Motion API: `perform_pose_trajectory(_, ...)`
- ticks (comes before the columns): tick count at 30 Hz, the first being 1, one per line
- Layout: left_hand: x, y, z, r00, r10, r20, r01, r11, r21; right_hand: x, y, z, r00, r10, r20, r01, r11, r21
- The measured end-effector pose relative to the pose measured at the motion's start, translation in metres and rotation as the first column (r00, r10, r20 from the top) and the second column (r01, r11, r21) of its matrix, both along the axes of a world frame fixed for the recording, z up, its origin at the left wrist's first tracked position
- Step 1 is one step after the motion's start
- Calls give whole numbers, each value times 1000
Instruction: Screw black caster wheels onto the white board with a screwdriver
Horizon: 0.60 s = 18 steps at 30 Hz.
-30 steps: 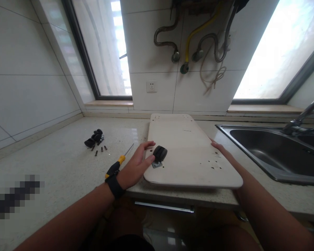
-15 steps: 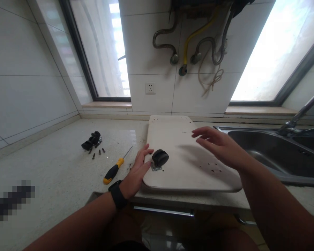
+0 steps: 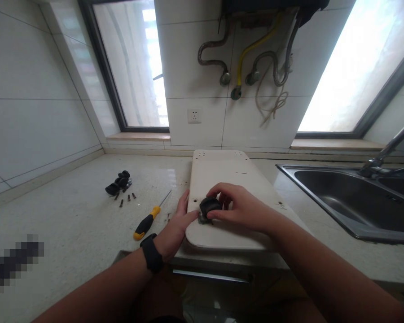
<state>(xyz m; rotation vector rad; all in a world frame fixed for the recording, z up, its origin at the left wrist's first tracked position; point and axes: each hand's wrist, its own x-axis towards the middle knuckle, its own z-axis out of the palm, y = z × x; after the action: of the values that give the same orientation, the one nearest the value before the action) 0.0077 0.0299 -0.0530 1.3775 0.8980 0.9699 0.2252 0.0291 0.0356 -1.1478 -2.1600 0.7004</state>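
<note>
A white board (image 3: 222,172) with rounded corners and small holes lies on the countertop. At its near left corner stands a black caster wheel (image 3: 209,205) on a metal plate. My right hand (image 3: 237,204) is closed round the caster, thumb in front and fingers behind. My left hand (image 3: 177,229), with a black watch on the wrist, holds the board's left edge; its thumb reaches over the top to the caster's plate. Left of that hand lies a yellow and black screwdriver (image 3: 148,222), its shaft pointing away from me. Whether screws sit in the plate is hidden.
Several black casters (image 3: 119,183) lie in a heap on the left of the countertop (image 3: 77,215), with loose screws (image 3: 129,197) beside them. A steel sink (image 3: 336,202) is at the right. A socket (image 3: 194,115) and hoses (image 3: 212,54) are on the wall behind.
My right hand has come down and left from above the board and taken hold of the caster. My left hand stays at the board's left edge.
</note>
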Motion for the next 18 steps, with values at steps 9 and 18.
perform_pose_trajectory(9, -2, 5, -33, 998, 13, -58, -7, 995, 102, 6, 4, -54, 903, -78, -423, -6, 981, -194)
perform_pose_trajectory(18, -6, 10, -30, 979, 47, -197, 6, 966, 260, 8, 4, -61, 939, -58, -338, 25, 994, -102)
